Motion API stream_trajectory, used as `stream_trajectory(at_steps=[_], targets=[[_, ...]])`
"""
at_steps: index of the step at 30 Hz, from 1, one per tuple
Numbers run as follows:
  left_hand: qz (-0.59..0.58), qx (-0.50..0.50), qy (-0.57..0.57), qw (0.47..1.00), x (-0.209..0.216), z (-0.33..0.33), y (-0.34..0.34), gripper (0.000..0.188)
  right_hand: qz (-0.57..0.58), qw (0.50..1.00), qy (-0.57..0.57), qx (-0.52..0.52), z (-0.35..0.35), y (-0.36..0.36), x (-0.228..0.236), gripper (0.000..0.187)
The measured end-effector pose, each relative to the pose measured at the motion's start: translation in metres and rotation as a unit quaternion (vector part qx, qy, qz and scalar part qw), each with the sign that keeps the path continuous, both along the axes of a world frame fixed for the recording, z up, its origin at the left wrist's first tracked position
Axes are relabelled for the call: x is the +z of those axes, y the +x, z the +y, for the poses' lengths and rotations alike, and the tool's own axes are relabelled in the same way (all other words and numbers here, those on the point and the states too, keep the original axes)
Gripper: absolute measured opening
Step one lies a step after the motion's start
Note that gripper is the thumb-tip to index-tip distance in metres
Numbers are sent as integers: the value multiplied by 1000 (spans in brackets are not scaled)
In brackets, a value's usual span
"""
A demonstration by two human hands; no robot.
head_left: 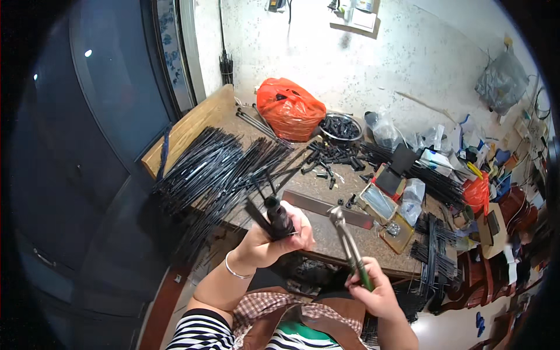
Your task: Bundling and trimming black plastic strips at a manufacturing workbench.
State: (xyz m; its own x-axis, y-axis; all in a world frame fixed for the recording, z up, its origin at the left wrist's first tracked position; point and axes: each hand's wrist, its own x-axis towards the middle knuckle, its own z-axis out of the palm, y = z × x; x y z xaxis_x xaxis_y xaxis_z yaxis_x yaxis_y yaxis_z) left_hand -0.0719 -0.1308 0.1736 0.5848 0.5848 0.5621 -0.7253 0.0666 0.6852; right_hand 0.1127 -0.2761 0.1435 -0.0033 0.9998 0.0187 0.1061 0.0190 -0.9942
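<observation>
My left hand wraps the lower end of the black fitting, so its shape there is hidden. My right hand covers part of the green-handled pliers. The orange plastic bag conceals most of its contents; the lower edge crops my striped sleeve.

Open gap between your left hand and right hand
You can pass over the bare front of the bench — then a flat metal bar lies across, black rods crowd your left, plastic boxes your right — with loose black parts farther back.
</observation>
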Motion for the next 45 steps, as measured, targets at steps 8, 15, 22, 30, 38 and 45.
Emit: stream_trajectory(at_steps=[8,15,22,30,38,45], targets=[[-16,-69,-21,997,-22,4,15,24,-286,938,198,6,16,10,22,22],[80,135,12,987,-14,1,27,39,-634,672,371,-93,14,21,66,20],[85,176,-28,980,-18,-3,19,31,-474,808,348,-38,18,25,68,24],[57,99,31,993,-16,0,34,31,615,724,-172,260,4,-4,-28,30],[154,230,33,960,5,-7,24,24,-365,905,207,-75,29,14,24,41],[136,89,20,987,4,-12,28,20,362,854,-227,298,11,9,-17,21]])
